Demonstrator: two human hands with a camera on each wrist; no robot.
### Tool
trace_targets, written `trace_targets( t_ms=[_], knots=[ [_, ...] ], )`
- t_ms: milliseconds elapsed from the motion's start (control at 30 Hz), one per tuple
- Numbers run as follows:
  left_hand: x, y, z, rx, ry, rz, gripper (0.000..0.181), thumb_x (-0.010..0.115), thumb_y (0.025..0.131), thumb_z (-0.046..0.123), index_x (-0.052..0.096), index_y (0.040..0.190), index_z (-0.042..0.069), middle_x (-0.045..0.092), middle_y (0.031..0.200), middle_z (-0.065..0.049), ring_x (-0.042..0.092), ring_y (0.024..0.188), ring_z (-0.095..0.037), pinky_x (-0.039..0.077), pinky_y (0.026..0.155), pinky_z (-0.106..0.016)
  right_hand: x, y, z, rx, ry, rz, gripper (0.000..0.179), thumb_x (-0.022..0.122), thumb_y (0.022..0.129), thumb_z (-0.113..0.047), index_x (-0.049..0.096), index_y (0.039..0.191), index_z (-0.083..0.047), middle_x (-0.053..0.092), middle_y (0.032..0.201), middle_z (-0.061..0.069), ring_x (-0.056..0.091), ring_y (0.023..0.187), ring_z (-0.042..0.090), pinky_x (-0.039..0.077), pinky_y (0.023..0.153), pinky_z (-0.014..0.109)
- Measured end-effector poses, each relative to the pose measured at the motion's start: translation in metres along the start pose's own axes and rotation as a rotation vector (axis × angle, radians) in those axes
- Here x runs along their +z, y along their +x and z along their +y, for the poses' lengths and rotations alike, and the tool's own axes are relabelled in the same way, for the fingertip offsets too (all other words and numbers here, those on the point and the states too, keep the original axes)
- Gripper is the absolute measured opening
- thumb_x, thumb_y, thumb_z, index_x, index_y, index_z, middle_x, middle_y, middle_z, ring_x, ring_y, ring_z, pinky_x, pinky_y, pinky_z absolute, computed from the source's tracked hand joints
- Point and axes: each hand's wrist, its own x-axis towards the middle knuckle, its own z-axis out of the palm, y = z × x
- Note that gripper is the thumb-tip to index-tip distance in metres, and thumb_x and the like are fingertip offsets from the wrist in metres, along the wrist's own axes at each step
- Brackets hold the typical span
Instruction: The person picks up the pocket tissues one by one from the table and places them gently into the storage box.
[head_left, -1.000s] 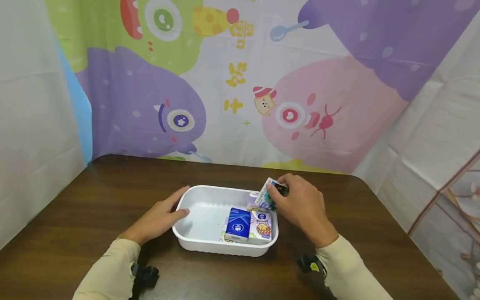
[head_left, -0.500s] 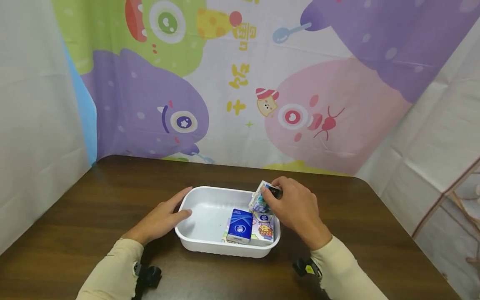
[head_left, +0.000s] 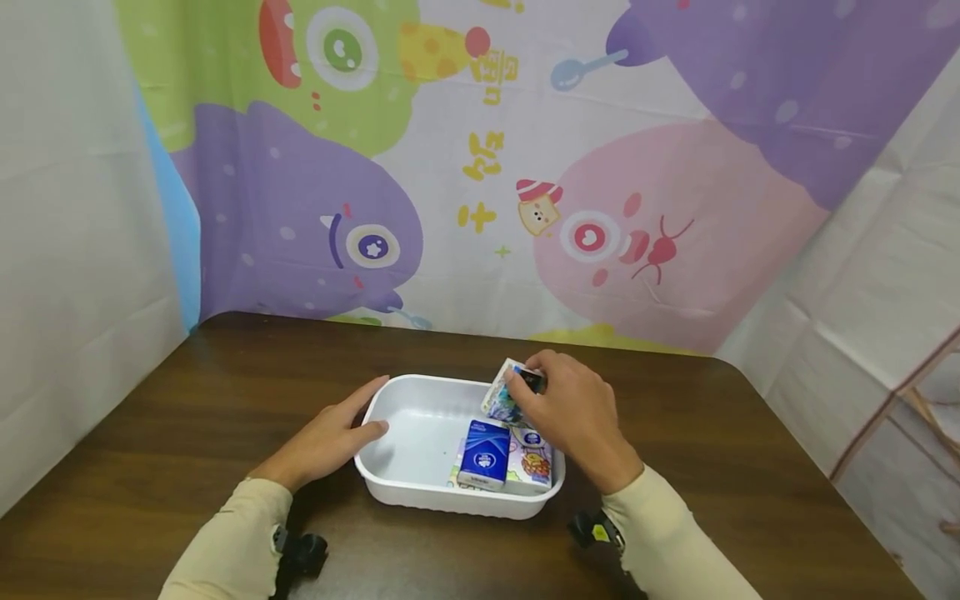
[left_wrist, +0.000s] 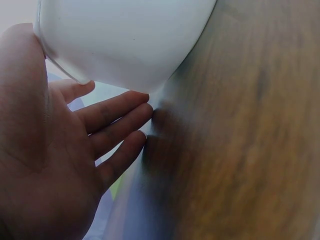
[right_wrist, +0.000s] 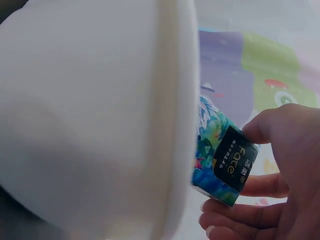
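My right hand (head_left: 581,412) pinches a tissue pack (right_wrist: 217,150) with blue-green print and a black "Face" label. It holds the pack tilted over the back right part of a white plastic basin (head_left: 405,446). Below it in the basin, a dark blue tissue pack (head_left: 484,454) lies on top of patterned packs, with a pale cartoon-print pack (head_left: 536,463) showing on the right. My left hand (head_left: 330,437) rests at the basin's left end, its thumb over the rim. In the left wrist view its nearly straight fingers (left_wrist: 117,112) lie along the outer wall.
The basin stands on a dark wooden table (head_left: 247,375). A cartoon-print curtain (head_left: 465,275) hangs behind the table, with pale cloth on both sides. A small black device (head_left: 303,554) sits at each wrist.
My right hand has moved left with the tissue pack, from the basin's back right corner further over the basin. My left hand stays at the basin's left end.
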Motion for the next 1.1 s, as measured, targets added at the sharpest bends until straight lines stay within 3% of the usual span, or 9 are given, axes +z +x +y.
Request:
trace_targets(
  t_ms=[700,1100],
  knots=[
    [0.0,0.0,-0.001,-0.008,-0.002,0.012,0.068,0.058,0.1,0.035,0.029,0.159,0.019,0.04,0.155,-0.017,0.044,0.136,-0.038,0.035,0.106,-0.061,0.014,0.001,-0.008,-0.138,-0.009,0.041,0.048,0.066,0.093,-0.053,0.072,0.125,-0.017,0.073,0.116,0.004,0.068,0.106,0.025,0.057,0.075,0.044],
    [0.0,0.0,0.0,0.017,-0.006,0.013,0.068,0.059,0.1,0.035,0.03,0.159,0.016,0.041,0.154,-0.019,0.044,0.135,-0.039,0.036,0.105,-0.062,0.018,-0.003,-0.007,-0.18,-0.044,0.027,0.043,0.07,0.091,-0.05,0.074,0.121,-0.019,0.074,0.112,0.002,0.07,0.099,0.024,0.057,0.069,0.039]
  ],
)
